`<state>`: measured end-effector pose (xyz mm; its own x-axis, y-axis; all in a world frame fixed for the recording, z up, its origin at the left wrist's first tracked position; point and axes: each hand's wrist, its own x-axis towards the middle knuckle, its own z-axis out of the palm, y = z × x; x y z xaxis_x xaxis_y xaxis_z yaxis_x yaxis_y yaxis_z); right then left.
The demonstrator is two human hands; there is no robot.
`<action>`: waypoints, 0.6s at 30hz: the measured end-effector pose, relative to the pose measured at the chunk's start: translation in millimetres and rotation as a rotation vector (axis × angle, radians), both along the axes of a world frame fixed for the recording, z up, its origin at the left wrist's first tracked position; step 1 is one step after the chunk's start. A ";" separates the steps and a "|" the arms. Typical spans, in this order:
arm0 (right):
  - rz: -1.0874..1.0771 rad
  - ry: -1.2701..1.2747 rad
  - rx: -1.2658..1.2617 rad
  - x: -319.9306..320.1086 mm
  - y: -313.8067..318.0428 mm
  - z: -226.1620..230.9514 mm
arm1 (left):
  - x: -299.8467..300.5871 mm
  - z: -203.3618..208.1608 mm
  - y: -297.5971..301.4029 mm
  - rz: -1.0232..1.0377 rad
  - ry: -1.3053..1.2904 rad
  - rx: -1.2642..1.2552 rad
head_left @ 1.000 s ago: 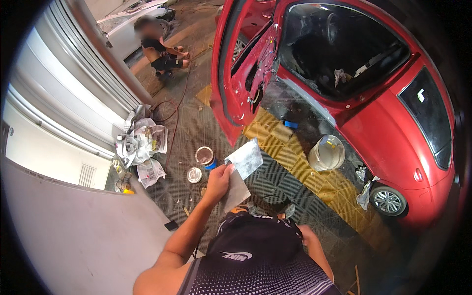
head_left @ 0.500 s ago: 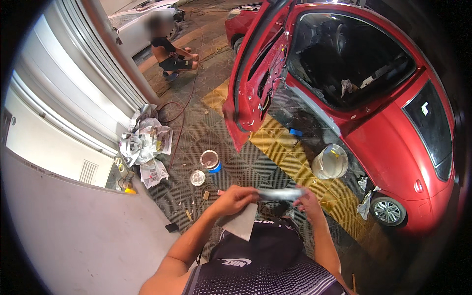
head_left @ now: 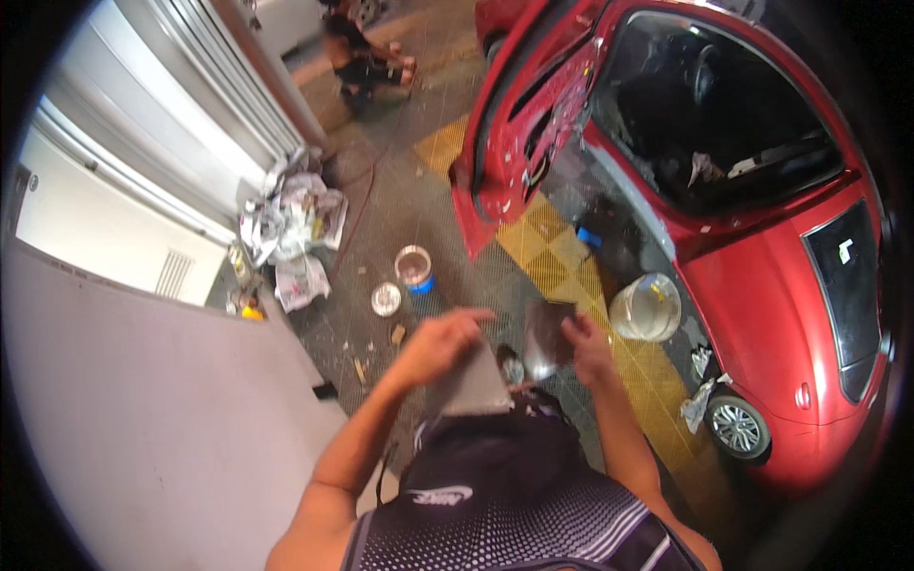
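Pale board (head_left: 473, 385) on the left, dark sheet (head_left: 549, 333) on the right

The person's left hand (head_left: 438, 347) has its fingers closed over the upper part of the pale board, one finger poking out to the right. The board hangs just in front of the person's shirt (head_left: 495, 485). Opposite it, the right hand (head_left: 590, 350) is blurred, but its fingers look pinched on the edge of the dark sheet, which has a shiny patch low down. The board and the sheet are near each other, with a gap between.

Beyond the hands, on the patterned floor (head_left: 457, 276), stands an open pot (head_left: 415, 270) with a blue lower side, a round lid (head_left: 386, 300) lying just beside it. Over to the right, a pale bucket (head_left: 645, 307) sits near a red car (head_left: 762, 314) whose door (head_left: 495, 157) is swung open. Crumpled newspaper (head_left: 297, 214) lies by the wall at left, and farther off another person (head_left: 362, 62) is crouching.
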<state>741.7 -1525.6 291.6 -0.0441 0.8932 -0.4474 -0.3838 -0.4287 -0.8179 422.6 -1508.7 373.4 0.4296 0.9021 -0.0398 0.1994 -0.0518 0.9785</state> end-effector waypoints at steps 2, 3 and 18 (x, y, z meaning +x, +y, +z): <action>-0.144 -0.113 0.101 26.2 7.2 -28.1 | -12.0 -2.1 7.4 0.235 -0.024 -0.259; -0.169 -0.124 0.168 39.8 10.1 -38.5 | -13.9 2.2 6.2 0.343 -0.104 -0.310; 0.500 0.014 -0.179 -23.3 2.0 31.1 | 61.8 -58.8 6.7 0.690 -0.364 -0.420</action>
